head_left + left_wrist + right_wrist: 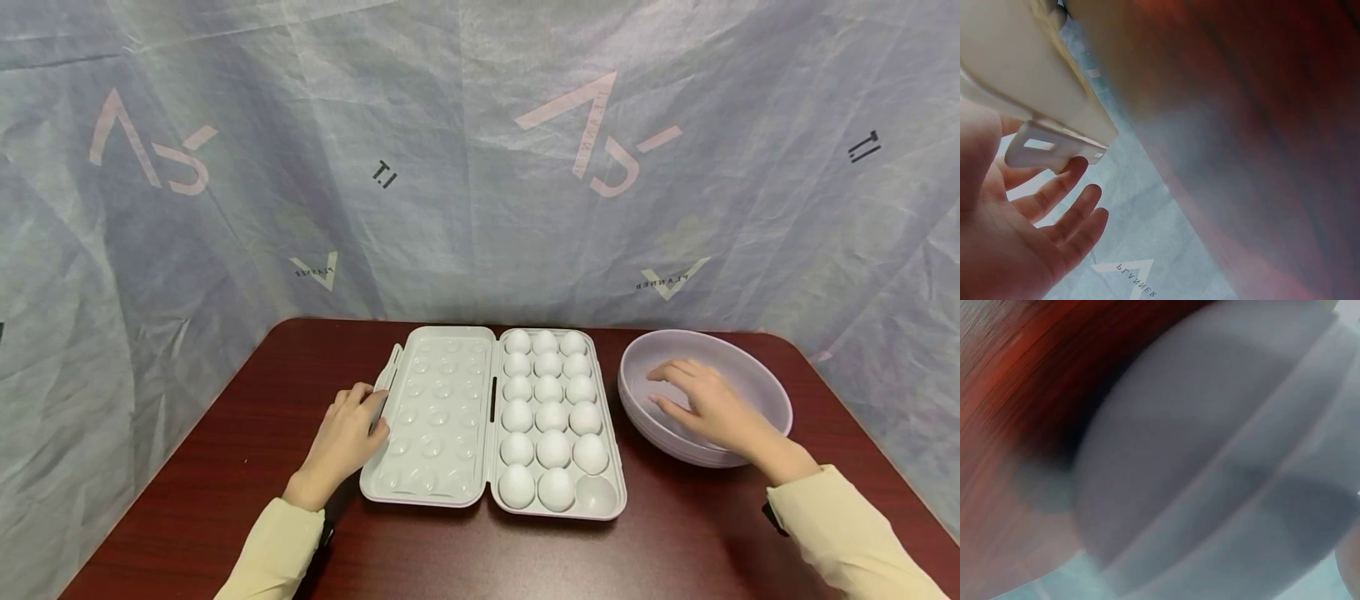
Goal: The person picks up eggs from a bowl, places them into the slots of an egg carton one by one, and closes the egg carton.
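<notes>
A white plastic egg box (491,508) lies unfolded on the table. White eggs (551,417) fill its right half in three columns; the near right cup (596,497) shows its bare bottom. The left half is the dimpled lid (442,408). At the lid's outer edge my left hand (347,433) touches the slotted latch flap (1047,150), its fingers loosely spread; the left wrist view shows one fingertip right at the flap. My right hand (708,404) hovers over the pale purple bowl (660,433), fingers loosely bent with nothing between them. The bowl's outside (1179,437) fills the right wrist view, blurred.
A dark red-brown wooden table (480,558) carries the egg box and the bowl. Grey-blue printed cloth (450,208) hangs behind its far edge and along both sides. The bowl stands close to the right of the egg box.
</notes>
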Tool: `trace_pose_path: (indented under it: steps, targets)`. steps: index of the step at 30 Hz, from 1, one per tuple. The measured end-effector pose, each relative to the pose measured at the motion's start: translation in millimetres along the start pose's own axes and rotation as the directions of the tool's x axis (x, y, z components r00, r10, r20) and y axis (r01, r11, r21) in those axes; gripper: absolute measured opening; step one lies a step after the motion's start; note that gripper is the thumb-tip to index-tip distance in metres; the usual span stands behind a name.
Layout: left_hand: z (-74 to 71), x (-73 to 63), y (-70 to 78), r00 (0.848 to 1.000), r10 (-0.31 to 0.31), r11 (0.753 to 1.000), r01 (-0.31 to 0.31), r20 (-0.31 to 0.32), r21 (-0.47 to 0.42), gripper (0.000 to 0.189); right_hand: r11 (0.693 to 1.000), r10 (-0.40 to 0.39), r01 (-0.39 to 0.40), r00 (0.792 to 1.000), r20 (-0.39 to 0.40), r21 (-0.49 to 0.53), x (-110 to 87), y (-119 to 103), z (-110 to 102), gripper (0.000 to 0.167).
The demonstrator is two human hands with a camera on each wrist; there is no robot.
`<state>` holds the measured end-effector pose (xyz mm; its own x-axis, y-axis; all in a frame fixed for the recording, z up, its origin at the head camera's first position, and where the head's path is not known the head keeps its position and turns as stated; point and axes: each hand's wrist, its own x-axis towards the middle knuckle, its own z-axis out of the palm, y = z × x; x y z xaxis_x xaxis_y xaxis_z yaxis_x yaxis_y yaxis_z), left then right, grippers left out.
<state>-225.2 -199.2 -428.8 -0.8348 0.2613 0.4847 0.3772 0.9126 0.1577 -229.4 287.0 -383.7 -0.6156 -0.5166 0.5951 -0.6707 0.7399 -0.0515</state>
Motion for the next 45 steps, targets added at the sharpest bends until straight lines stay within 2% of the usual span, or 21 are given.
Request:
trace_pose_path:
  steps: [12, 19, 30, 37, 45]
  targets:
    - [-0.7, -0.3, 0.7, 1.0, -0.009, 1.0, 0.009, 0.01, -0.005, 0.034, 0.988, 0.121, -0.117, 0.992, 0.031, -0.101, -22.8, 42, -8, 0.027]
    - [-0.4, -0.6, 0.3, 1.0, -0.013, 1.0, 0.014, 0.013, -0.01, 0.034, 0.966, 0.223, -0.211, 0.972, 0.072, -0.148, -31.0, 54, -8, 0.028]
    - [0.0, -0.9, 0.1, 1.0, -0.021, 1.0, 0.022, 0.019, -0.013, 0.035, 0.931, 0.331, -0.299, 0.934, 0.137, -0.207, -33.5, 63, -7, 0.029]
    - [-0.2, -1.0, 0.4, 1.0, -0.018, 1.0, 0.019, 0.015, -0.011, 0.034, 0.928, 0.335, -0.292, 0.926, 0.175, -0.233, -33.2, 64, -6, 0.032]
    - [-0.2, -1.0, 0.4, 1.0, -0.008, 1.0, 0.008, 0.008, -0.009, 0.034, 0.913, 0.381, -0.324, 0.895, 0.231, -0.25, -32.9, 65, -4, 0.041]
